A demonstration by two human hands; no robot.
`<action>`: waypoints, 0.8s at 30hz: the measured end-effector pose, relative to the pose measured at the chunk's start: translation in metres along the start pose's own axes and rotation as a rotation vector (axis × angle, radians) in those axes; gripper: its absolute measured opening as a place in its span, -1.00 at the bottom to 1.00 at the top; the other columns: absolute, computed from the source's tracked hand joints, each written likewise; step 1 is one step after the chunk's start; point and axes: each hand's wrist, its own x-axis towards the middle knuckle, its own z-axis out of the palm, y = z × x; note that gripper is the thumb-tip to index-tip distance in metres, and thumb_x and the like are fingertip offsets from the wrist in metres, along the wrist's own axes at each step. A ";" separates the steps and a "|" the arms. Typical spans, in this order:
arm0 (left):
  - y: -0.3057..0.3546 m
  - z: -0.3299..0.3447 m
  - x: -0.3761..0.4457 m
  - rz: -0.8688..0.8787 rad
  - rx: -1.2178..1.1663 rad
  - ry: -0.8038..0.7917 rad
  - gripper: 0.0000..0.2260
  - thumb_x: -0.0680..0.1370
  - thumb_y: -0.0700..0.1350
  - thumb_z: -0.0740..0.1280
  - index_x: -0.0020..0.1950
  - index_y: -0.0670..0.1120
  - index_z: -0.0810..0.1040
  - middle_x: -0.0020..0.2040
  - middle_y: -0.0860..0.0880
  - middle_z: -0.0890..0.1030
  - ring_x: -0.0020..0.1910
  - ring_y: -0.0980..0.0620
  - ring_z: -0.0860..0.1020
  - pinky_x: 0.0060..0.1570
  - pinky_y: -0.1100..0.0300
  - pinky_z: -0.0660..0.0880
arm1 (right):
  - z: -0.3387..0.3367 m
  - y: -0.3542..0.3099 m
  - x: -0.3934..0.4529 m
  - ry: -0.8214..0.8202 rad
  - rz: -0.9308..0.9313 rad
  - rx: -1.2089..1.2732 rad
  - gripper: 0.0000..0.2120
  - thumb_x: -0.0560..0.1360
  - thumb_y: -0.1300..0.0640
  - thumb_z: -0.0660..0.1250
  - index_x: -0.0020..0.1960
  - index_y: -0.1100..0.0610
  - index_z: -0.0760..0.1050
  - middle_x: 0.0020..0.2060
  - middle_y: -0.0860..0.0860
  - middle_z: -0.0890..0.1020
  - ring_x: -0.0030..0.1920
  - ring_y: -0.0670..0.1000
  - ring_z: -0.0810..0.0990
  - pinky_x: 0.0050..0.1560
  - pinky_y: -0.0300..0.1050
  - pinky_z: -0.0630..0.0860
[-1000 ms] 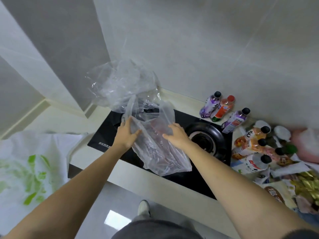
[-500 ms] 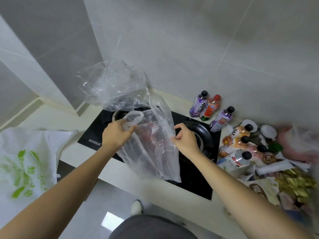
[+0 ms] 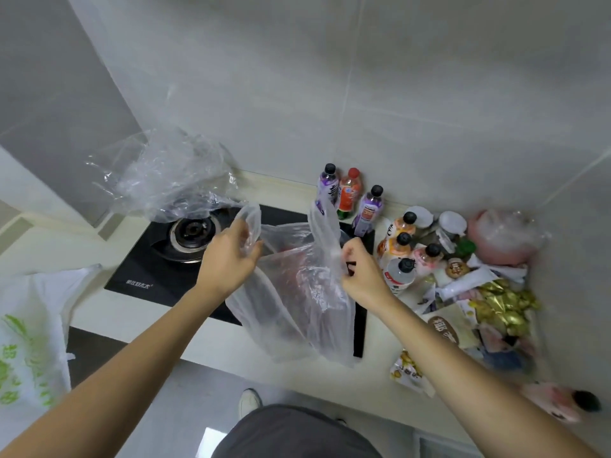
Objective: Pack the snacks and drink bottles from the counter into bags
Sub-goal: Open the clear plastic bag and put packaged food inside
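A clear plastic bag (image 3: pixel 297 312) hangs over the black stove, held apart at its two handles. My left hand (image 3: pixel 228 256) grips the left handle and my right hand (image 3: pixel 360 272) pinches the right one. Something reddish shows dimly inside the bag. Three upright bottles (image 3: pixel 350 193), two purple and one red, stand by the wall. Several more bottles with black caps (image 3: pixel 403 256) cluster to the right. Snack packs, among them a gold one (image 3: pixel 502 302), lie piled at the counter's right end.
A black gas hob (image 3: pixel 165 259) with a burner (image 3: pixel 193 231) sits under the bag. A second crumpled clear bag (image 3: pixel 165 180) rests at its back left. A white bag with green print (image 3: pixel 29 332) lies at the left. A pink bag (image 3: pixel 502 239) is at the far right.
Both hands have lifted the clear bag off the hob and pulled its handles apart, opening its mouth. The view has shifted to the right, toward the bottles and snacks.
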 end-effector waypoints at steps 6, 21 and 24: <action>0.041 0.013 -0.009 0.169 -0.006 -0.008 -0.47 0.58 -0.08 0.39 0.47 -0.01 0.23 -0.19 0.05 0.57 -0.37 0.14 0.51 -0.42 0.11 0.41 | -0.036 -0.010 -0.007 -0.019 -0.011 -0.224 -0.14 0.50 -0.30 0.37 0.62 -0.31 -0.06 -0.27 -0.10 0.61 -0.25 -0.07 0.63 -0.23 -0.03 0.63; 0.078 0.010 -0.025 0.255 0.231 -0.074 -0.53 0.65 0.05 0.25 0.54 0.12 0.22 -0.36 0.01 0.47 -0.40 -0.03 0.47 -0.41 0.07 0.45 | -0.059 0.003 -0.039 0.208 -0.034 -0.404 -0.50 0.40 -0.34 0.46 -0.29 0.02 0.35 -0.20 -0.05 0.47 -0.26 -0.01 0.48 -0.29 -0.04 0.44; 0.085 0.000 -0.020 0.332 0.262 -0.072 -0.64 0.62 -0.05 0.28 0.43 0.04 0.45 -0.32 0.10 0.42 -0.33 -0.01 0.42 -0.37 0.07 0.48 | -0.069 -0.005 -0.048 0.273 -0.077 -0.381 -0.62 0.46 0.06 0.56 -0.24 0.07 0.34 -0.16 -0.05 0.44 -0.24 0.02 0.47 -0.24 0.02 0.48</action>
